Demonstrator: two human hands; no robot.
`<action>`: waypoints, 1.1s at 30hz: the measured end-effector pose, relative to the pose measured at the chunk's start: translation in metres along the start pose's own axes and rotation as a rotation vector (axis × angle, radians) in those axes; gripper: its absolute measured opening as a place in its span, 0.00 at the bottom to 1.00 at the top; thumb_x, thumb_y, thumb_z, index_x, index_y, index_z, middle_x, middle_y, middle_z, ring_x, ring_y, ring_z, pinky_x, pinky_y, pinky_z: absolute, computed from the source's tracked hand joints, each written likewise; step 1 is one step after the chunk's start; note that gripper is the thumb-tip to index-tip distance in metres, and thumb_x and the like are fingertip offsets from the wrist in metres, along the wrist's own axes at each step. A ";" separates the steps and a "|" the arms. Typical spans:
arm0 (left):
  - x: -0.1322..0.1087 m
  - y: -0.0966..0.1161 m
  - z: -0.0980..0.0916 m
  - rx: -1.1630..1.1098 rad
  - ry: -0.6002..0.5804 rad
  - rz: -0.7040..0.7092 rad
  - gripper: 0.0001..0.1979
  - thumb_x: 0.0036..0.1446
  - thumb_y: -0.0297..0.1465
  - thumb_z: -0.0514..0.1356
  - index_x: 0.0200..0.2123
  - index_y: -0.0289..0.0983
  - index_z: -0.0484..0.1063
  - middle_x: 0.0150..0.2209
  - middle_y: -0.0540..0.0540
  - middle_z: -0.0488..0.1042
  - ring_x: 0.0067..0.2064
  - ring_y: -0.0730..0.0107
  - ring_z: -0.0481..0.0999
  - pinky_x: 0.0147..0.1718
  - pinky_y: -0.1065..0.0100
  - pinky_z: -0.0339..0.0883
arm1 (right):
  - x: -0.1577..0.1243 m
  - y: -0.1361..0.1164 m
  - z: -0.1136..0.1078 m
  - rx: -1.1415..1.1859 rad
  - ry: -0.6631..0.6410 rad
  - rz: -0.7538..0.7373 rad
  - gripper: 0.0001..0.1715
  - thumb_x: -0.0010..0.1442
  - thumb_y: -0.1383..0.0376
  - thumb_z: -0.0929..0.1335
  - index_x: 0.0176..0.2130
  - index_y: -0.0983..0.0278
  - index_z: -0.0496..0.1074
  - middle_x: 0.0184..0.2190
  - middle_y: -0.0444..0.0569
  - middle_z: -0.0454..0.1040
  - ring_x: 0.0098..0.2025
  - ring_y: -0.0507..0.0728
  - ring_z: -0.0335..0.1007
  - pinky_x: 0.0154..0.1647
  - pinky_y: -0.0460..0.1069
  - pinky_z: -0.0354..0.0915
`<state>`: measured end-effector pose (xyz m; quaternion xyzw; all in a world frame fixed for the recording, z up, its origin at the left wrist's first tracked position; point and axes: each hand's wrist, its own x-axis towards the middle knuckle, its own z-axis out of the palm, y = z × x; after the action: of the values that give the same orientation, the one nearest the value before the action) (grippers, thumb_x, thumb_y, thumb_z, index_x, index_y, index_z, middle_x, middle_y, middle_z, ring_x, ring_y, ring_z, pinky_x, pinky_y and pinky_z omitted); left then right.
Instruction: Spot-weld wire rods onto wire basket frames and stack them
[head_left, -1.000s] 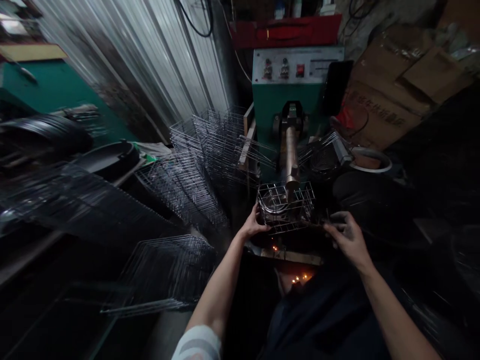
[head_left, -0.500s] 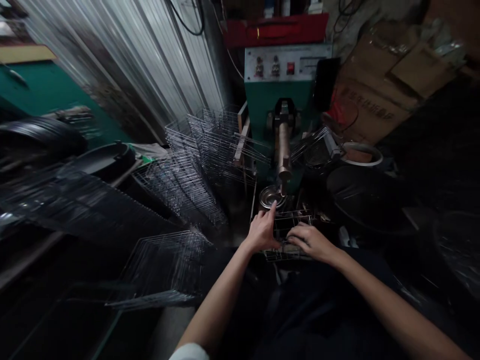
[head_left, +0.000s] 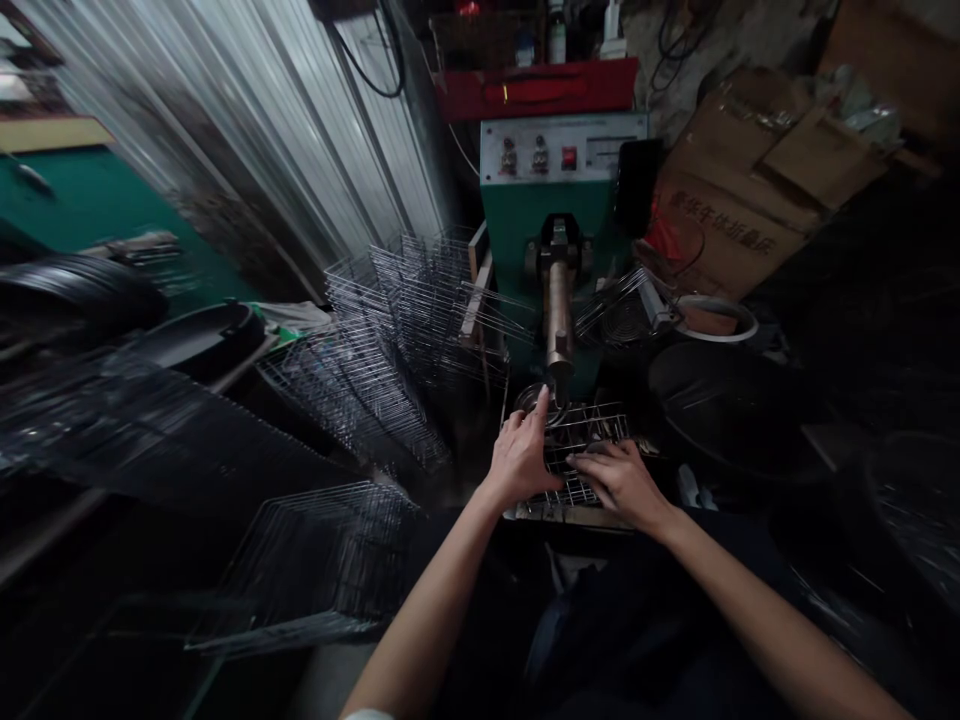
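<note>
A small wire rack (head_left: 582,493) lies low in front of the machine, between my two hands. My left hand (head_left: 519,458) is at its left side, index finger stretched up towards the tip of the machine's copper-coloured arm (head_left: 559,305), thumb spread out over the wires. My right hand (head_left: 622,482) is at the rack's right side, fingers closed together against the wires; its grip is partly hidden and dim. Behind my left fingertip, a round metal dish (head_left: 531,398) shows in part under the arm.
The green machine (head_left: 510,215) carries a panel with knobs and a red switch (head_left: 568,157). Stacked wire racks (head_left: 390,350) stand at left, with another wire rack (head_left: 322,540) nearer. A cardboard box (head_left: 720,215) and a white-rimmed bucket (head_left: 739,335) are at right.
The view has tilted up a little, so the machine sits lower. The wire rack has shifted up towards the machine's arm and lies flatter. Both hands stay beside it.
</note>
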<state>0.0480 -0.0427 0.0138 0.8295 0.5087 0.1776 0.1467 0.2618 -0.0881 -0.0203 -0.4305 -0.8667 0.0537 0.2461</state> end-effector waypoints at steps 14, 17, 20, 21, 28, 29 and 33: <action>0.023 -0.005 -0.013 0.025 0.036 -0.039 0.75 0.35 0.40 0.74 0.70 0.42 0.19 0.60 0.41 0.68 0.59 0.45 0.64 0.56 0.52 0.62 | 0.031 0.010 -0.009 -0.012 -0.008 0.064 0.17 0.67 0.68 0.68 0.54 0.55 0.74 0.48 0.50 0.81 0.49 0.59 0.73 0.48 0.56 0.50; 0.026 -0.007 -0.012 0.015 0.046 -0.018 0.74 0.36 0.42 0.73 0.71 0.41 0.19 0.59 0.42 0.69 0.58 0.45 0.65 0.55 0.53 0.63 | 0.035 0.011 -0.009 -0.006 -0.003 0.066 0.16 0.67 0.68 0.68 0.52 0.55 0.75 0.47 0.49 0.81 0.51 0.60 0.72 0.48 0.56 0.50; 0.027 -0.009 -0.011 0.018 0.062 -0.017 0.73 0.37 0.41 0.72 0.71 0.41 0.19 0.58 0.42 0.70 0.56 0.46 0.67 0.54 0.54 0.64 | 0.037 0.008 -0.009 0.023 0.013 0.070 0.13 0.68 0.67 0.66 0.51 0.57 0.75 0.47 0.50 0.82 0.52 0.61 0.71 0.48 0.56 0.50; 0.028 -0.010 -0.011 0.024 0.060 -0.021 0.73 0.36 0.41 0.72 0.71 0.41 0.19 0.58 0.42 0.71 0.55 0.46 0.67 0.53 0.54 0.65 | 0.037 0.007 -0.009 0.026 0.015 0.071 0.13 0.69 0.67 0.66 0.51 0.57 0.75 0.47 0.50 0.81 0.52 0.61 0.71 0.49 0.56 0.50; 0.039 -0.016 -0.020 0.062 -0.003 -0.007 0.75 0.34 0.42 0.73 0.71 0.41 0.21 0.55 0.41 0.74 0.54 0.44 0.68 0.48 0.55 0.67 | 0.043 0.005 -0.008 -0.123 0.051 0.133 0.10 0.66 0.64 0.67 0.48 0.61 0.71 0.46 0.53 0.77 0.50 0.63 0.67 0.50 0.56 0.52; 0.042 -0.017 -0.021 0.068 0.009 -0.013 0.75 0.34 0.42 0.73 0.71 0.40 0.22 0.55 0.41 0.74 0.55 0.44 0.68 0.49 0.54 0.67 | 0.045 0.006 -0.007 -0.132 0.066 0.153 0.07 0.66 0.63 0.67 0.46 0.61 0.71 0.44 0.53 0.77 0.50 0.63 0.67 0.50 0.56 0.52; 0.055 -0.022 -0.021 0.064 0.033 -0.029 0.74 0.34 0.43 0.74 0.71 0.39 0.24 0.54 0.40 0.74 0.56 0.44 0.68 0.50 0.55 0.66 | 0.055 0.013 -0.003 -0.145 0.120 0.218 0.05 0.68 0.63 0.66 0.41 0.61 0.71 0.42 0.51 0.77 0.48 0.62 0.68 0.48 0.56 0.51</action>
<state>0.0448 0.0175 0.0313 0.8234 0.5282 0.1728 0.1144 0.2445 -0.0378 -0.0004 -0.5413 -0.8000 -0.0086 0.2586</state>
